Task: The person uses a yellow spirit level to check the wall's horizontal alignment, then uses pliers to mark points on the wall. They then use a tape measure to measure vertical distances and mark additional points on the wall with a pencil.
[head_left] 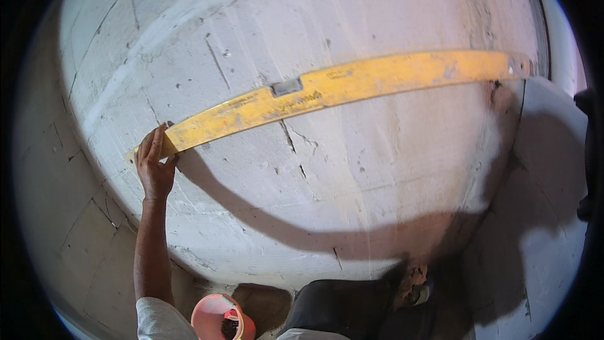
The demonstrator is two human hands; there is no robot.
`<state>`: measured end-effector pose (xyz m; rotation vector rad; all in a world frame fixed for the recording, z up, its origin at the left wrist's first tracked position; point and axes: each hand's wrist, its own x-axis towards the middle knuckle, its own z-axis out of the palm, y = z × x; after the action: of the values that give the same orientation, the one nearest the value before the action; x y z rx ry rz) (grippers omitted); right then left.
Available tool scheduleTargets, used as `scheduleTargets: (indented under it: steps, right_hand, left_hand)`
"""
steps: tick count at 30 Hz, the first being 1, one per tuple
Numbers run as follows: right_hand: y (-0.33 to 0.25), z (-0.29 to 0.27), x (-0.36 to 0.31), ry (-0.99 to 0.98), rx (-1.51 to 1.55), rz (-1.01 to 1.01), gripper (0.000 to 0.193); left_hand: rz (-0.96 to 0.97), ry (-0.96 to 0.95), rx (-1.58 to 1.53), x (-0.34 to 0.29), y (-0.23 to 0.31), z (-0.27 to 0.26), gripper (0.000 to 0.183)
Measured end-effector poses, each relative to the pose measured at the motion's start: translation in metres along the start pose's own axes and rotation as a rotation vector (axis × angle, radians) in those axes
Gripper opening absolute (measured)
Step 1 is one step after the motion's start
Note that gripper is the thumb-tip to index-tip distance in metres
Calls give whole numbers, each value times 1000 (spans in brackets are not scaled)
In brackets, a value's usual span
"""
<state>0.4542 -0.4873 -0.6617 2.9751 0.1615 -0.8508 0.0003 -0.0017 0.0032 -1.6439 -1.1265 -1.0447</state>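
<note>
A long yellow spirit level point(390, 74) lies across the pale, rough wall point(352, 151), its right end higher in the picture than its left. My left hand point(155, 162) grips the level near its left end, fingers over the upper edge and thumb at the lower edge. A grey vial window point(286, 87) is set into the level's upper edge, left of its middle. The level's right end reaches the corner with the side wall, where no hand shows on it. My right hand is outside the picture.
A pink-red bucket point(206, 310) with something red and dark inside stands at the lower left, beside my dark-clothed legs point(340, 305). Side walls point(547, 214) close in at left and right. Cracks and small pits mark the wall, and a broad shadow falls below the level.
</note>
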Motion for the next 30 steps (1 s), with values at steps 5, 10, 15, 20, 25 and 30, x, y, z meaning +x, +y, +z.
scheduleTargets:
  steps: [5,10,15,20,25,30]
  right_hand:
    - [-9,-22,22,35,-48,-124,84]
    - [-8,-32,38,36,-92,-219,83]
    - [27,-38,76,42,-168,-372,82]
    - [27,-149,65,86,-349,-862,80]
    - [-109,-348,-98,-236,748,-807,80]
    - [-219,-468,-232,117,502,-1757,62]
  left_hand:
    - [25,32,-4,0,3,-2,82]
    - [49,8,6,1,3,-5,83]
    - [20,31,14,0,4,-1,83]
    - [23,24,6,0,3,-2,80]
    - [17,17,-13,-1,4,-5,85]
    - [-2,19,-38,0,5,-4,80]
